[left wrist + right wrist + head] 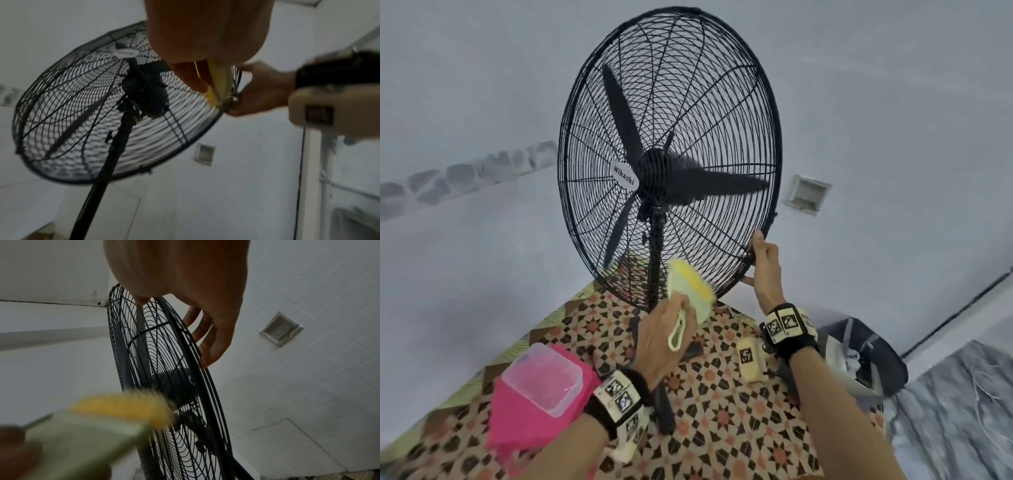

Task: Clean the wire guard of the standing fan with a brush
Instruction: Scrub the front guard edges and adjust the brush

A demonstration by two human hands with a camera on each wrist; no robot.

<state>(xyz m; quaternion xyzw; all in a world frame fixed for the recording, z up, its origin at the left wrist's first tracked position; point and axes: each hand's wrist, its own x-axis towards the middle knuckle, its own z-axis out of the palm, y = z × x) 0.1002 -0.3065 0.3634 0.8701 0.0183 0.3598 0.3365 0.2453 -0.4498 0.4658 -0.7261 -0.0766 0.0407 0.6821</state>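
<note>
While your left grip (664, 329) is curled round the handle of the pale green plastic brush with yellow bristles (690, 289), the bristles meet the lower part of the round black wire guard (705, 113) of the standing fan, close to the bottom rim and just right of the black pole (655, 260). Your right grip (765, 267) is closed on the guard's rim at the lower right, with the fingers wrapped behind it, which looks like a steadying hold. I judge the brushing to be in progress and far from done. Only this low patch is under the bristles, and the wide span of wires above it, up to the top rim, looks yet to be swept. The pictures are too soft to show dust, so you cannot tell which wires are already clean. The pink plastic tub with a clear lid (541, 380) sits on the patterned mat (722, 404) by your left wrist, untouched.
</note>
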